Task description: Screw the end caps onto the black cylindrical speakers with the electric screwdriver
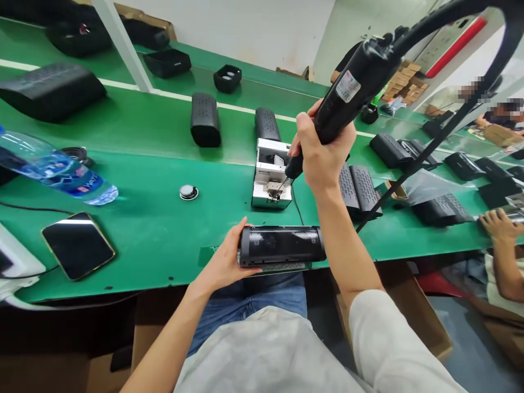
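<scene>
My right hand (325, 150) is wrapped round a black electric screwdriver (344, 90), its cable looping away at the upper right. The bit points down at the front of a white screw feeder (272, 177); whether it touches a screw is too small to tell. My left hand (227, 254) grips the left end of a black speaker housing (284, 245), held level near the table's front edge. My right forearm partly covers the housing's right end. Behind the feeder stands a perforated black speaker case (267, 124).
A small round metal part (189, 192) lies left of the feeder. Farther left are a phone (79, 245) and a water bottle (57, 172) on its side. Several black cases (360, 188) stand at the right, near a co-worker's hand (501, 225). A white post (123, 43) rises at the back.
</scene>
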### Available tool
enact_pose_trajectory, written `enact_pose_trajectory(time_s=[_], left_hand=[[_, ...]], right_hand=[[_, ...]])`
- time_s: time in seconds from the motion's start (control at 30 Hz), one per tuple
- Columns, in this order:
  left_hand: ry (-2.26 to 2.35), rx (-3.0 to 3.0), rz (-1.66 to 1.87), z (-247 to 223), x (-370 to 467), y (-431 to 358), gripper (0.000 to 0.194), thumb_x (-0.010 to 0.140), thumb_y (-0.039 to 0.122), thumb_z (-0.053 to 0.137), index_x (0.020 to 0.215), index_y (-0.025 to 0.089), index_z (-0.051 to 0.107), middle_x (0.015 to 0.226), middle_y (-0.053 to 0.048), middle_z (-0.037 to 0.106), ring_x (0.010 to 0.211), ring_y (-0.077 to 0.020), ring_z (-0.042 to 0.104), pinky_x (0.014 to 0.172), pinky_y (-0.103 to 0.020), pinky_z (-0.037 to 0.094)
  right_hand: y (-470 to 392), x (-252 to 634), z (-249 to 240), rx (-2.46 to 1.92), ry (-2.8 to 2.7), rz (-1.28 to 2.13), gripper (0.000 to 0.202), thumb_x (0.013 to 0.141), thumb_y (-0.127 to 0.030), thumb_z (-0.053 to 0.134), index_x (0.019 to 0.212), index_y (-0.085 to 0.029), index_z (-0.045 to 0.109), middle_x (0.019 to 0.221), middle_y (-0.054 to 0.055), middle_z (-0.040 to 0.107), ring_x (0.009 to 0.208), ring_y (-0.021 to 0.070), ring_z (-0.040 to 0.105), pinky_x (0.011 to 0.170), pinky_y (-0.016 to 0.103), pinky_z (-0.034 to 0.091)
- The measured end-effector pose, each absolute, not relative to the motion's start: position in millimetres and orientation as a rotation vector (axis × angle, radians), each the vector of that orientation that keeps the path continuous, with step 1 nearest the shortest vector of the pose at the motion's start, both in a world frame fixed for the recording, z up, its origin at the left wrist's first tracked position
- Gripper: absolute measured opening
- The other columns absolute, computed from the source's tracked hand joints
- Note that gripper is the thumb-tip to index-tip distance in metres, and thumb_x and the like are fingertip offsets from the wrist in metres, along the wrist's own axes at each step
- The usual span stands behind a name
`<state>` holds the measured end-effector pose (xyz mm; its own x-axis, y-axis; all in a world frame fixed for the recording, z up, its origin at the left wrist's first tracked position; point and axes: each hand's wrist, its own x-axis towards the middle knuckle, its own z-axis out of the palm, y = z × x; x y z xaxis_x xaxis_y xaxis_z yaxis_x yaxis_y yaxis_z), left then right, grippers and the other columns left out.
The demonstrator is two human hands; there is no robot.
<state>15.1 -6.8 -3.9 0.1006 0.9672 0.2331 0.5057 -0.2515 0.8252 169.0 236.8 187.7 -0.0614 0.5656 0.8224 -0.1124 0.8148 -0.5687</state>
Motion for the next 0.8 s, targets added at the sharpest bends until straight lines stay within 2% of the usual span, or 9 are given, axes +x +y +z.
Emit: enact_pose_trajectory(time_s=[0.17,0.4,0.53,0.6,0.7,0.8], left_hand=[[1.388,1.848,1.090,-2,16,-4,0.141,0.080,0.030,0.101,0.181,0.039,0.004,0.168,-0.017,0.050,0.156,-0.0404,0.056,0.129,-0.061,0.049],[1.363,1.869,1.096,-6,17,-3,0.141,0.082,0.030,0.100,0.182,0.037,0.001,0.168,-0.019,0.048,0.156,-0.0433,0.053,0.129,-0.067,0.048],[1.371,1.874,1.093,-6,17,-4,0.137,0.085,0.032,0.098,0.182,0.036,0.002,0.167,-0.020,0.048,0.156,-0.0437,0.052,0.127,-0.068,0.049],[1.368,1.884,1.101,-6,16,-4,0.137,0.085,0.034,0.098,0.182,0.035,0.001,0.168,-0.020,0.048,0.156,-0.0434,0.052,0.128,-0.067,0.049],[1.371,1.897,1.112,-5,15,-3,0.134,0.087,0.040,0.096,0.182,0.034,0.003,0.168,-0.020,0.048,0.156,-0.0425,0.054,0.129,-0.067,0.048],[1.379,1.916,1.118,-6,14,-1,0.129,0.090,0.048,0.093,0.183,0.033,0.004,0.168,-0.019,0.051,0.155,-0.0424,0.055,0.128,-0.068,0.049]], right_hand=[[239,157,183,-0.447,-1.464,0.530,0.041,0.105,-0.067,0.071,0.110,-0.029,0.057,0.076,-0.005,0.054,0.059,0.0129,0.063,0.056,0.030,0.056],[229,152,188,-0.532,-1.465,0.515,0.044,0.106,-0.072,0.065,0.107,-0.030,0.054,0.070,-0.008,0.049,0.044,0.0088,0.047,0.047,0.028,0.044],[208,163,199,-0.589,-1.486,0.587,0.043,0.104,-0.071,0.067,0.104,-0.031,0.051,0.065,-0.010,0.043,0.043,0.0102,0.040,0.045,0.030,0.042],[189,180,214,-0.615,-1.494,0.606,0.035,0.102,-0.060,0.073,0.102,-0.032,0.052,0.062,-0.011,0.042,0.044,0.0110,0.039,0.044,0.030,0.040],[151,220,240,-0.567,-1.376,0.593,0.016,0.094,-0.033,0.073,0.099,-0.031,0.058,0.058,-0.011,0.040,0.042,0.0107,0.035,0.039,0.030,0.029],[109,266,261,-0.550,-1.223,0.611,0.018,0.083,-0.019,0.069,0.096,-0.028,0.061,0.057,-0.012,0.041,0.040,0.0091,0.032,0.038,0.027,0.025]])
